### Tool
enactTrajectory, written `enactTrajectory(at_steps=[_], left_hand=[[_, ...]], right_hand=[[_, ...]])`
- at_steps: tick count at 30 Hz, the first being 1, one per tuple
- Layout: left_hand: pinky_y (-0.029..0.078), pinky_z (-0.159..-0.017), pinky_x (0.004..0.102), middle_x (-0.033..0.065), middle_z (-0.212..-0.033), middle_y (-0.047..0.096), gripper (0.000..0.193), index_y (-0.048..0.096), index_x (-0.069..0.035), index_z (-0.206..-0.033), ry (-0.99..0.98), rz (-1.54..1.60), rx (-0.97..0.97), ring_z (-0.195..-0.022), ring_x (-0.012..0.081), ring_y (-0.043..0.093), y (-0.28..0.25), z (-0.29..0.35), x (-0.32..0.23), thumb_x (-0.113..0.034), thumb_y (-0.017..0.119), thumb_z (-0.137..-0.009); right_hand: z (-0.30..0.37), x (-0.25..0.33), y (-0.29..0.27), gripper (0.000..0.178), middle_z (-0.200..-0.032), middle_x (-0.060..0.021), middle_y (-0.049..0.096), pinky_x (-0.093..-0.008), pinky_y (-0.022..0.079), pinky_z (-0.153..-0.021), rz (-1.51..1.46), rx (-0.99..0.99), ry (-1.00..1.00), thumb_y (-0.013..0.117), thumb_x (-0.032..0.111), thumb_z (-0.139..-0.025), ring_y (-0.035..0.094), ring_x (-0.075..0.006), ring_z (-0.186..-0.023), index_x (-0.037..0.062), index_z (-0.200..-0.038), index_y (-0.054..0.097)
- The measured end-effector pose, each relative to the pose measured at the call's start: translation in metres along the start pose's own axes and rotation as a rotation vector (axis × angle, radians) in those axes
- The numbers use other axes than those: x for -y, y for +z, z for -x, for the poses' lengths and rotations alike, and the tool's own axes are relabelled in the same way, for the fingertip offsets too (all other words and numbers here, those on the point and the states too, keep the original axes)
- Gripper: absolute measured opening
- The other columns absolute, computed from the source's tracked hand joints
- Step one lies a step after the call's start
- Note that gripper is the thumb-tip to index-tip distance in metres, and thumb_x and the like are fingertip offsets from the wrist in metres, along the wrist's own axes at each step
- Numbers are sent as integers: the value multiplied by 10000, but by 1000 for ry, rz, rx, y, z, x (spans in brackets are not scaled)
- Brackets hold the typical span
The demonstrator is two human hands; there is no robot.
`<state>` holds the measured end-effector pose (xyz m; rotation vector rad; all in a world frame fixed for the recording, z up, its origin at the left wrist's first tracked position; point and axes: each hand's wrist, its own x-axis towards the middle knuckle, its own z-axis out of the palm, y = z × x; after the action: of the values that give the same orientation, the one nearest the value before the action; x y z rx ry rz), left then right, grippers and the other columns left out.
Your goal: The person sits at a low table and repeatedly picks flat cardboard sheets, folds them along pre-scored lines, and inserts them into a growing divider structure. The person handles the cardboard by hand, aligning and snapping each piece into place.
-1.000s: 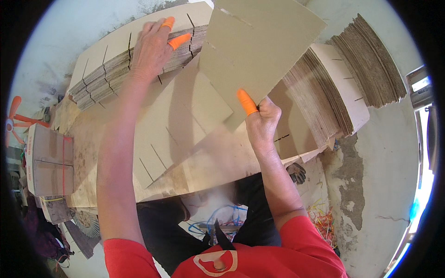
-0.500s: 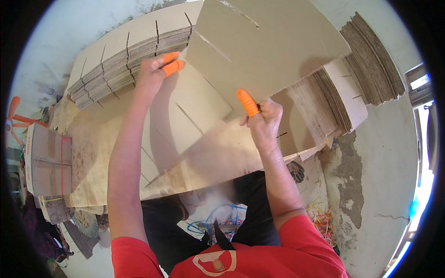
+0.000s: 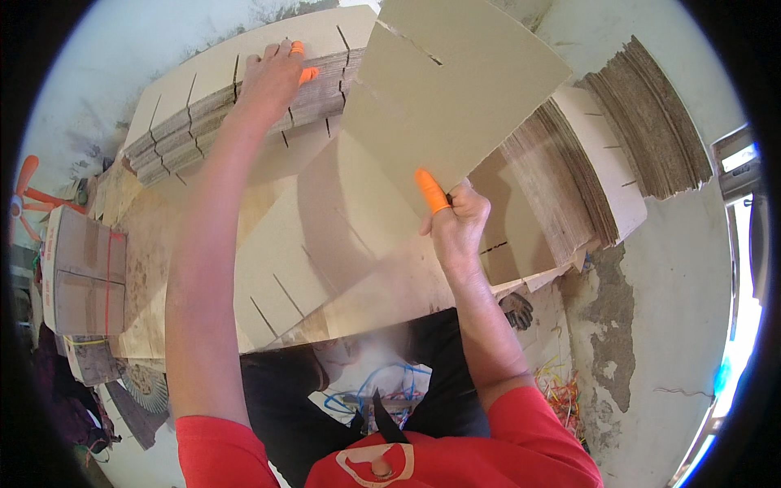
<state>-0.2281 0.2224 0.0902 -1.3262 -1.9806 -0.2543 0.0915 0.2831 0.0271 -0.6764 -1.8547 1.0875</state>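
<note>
Your right hand (image 3: pixel 460 218) pinched a slotted cardboard sheet (image 3: pixel 455 93) by its near end, tilted up over the bench (image 3: pixel 148 289). Your left hand (image 3: pixel 272 79) touched the cardboard stack (image 3: pixel 207 77), fingers (image 3: pixel 297 48) slightly spread; their grip I couldn't tell.

Pale wooden table (image 3: pixel 146 281) is carrying a slotted cardboard stack (image 3: pixel 199 102) back left, a loose slotted sheet (image 3: pixel 281 281) lying flat and angled mid-table, and, on the right, a browner sheet (image 3: pixel 512 236) lying beside a leaning cardboard pile (image 3: pixel 561 175).
</note>
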Motion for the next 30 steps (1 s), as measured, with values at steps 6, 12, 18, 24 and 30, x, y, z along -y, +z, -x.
enactTrajectory(at_steps=[6,12,18,24,30], left_hand=[[461,-837,403,107,-852,641,200,591,-13,-827,129,109,51,-936,275,582,-23,-15,-9,-198,665,-850],[526,-812,389,110,-1031,642,311,626,-52,-1100,115,254,6,-973,296,565,-38,-16,-8,-17,620,-791],[546,-782,369,93,-1273,532,564,482,-22,-1323,286,-24,149,-995,260,577,-55,-4,-33,21,592,-772],[555,-658,311,105,-997,547,502,535,57,-1198,324,-9,-2,-860,206,578,-61,12,-50,-1,642,-711],[541,-765,347,136,-1257,545,563,492,40,-1317,274,-10,-29,-954,254,590,-60,19,-39,-19,594,-767]], right_hand=[[-1,4,-3,54,-747,-42,578,-249,394,-340,-74,16,120,658,-13,-892,499,-87,-432,-48,-852,667],[0,5,-4,88,-692,-14,565,-237,379,-339,-100,-29,107,678,35,-898,479,-72,-422,-28,-838,666],[-2,0,-5,103,-676,-26,565,-236,369,-335,-64,-72,84,673,29,-899,503,-85,-413,-38,-824,650],[-5,6,-6,64,-609,-62,568,-262,373,-357,-76,-77,134,620,-42,-803,523,-103,-424,-52,-739,615],[-5,9,-4,105,-454,-86,499,-326,360,-397,-95,-96,157,556,-132,-577,498,-132,-440,-43,-528,529]])
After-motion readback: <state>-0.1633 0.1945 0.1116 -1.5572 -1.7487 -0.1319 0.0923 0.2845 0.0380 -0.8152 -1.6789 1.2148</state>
